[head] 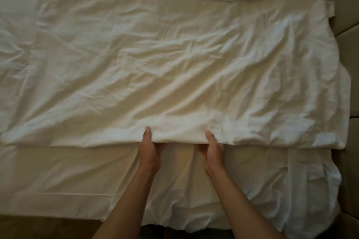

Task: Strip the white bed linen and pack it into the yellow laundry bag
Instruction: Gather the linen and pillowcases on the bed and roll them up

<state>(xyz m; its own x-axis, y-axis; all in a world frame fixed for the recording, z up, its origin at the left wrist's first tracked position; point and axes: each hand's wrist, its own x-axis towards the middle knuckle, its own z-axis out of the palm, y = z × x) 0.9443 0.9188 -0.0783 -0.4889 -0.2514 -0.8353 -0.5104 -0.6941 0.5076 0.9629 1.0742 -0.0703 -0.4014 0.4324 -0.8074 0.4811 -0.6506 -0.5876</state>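
While the folded white sheet [174,68] lies flat across the bed, left hand [149,149] & right hand [212,147] each pinch its near folded edge, thumbs on top, fingers under, prob. to lift for 1 more fold. Yellow laundry bag isn't in view; 2nd white sheet [77,176] lies beneath, w/ a padded headboard [347,15] at right.

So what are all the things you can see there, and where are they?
folded sheet: one, white, spread across the middle of the bed, near edge lifted.
bottom sheet: one, white, rumpled, under the folded sheet and hanging over the near side.
padded panels: several, beige, along the right edge.
floor: one strip, brown, bottom left.
yellow laundry bag: none in view.
left hand: one, grip on the folded sheet's near edge.
right hand: one, grip on the same edge, beside the left.
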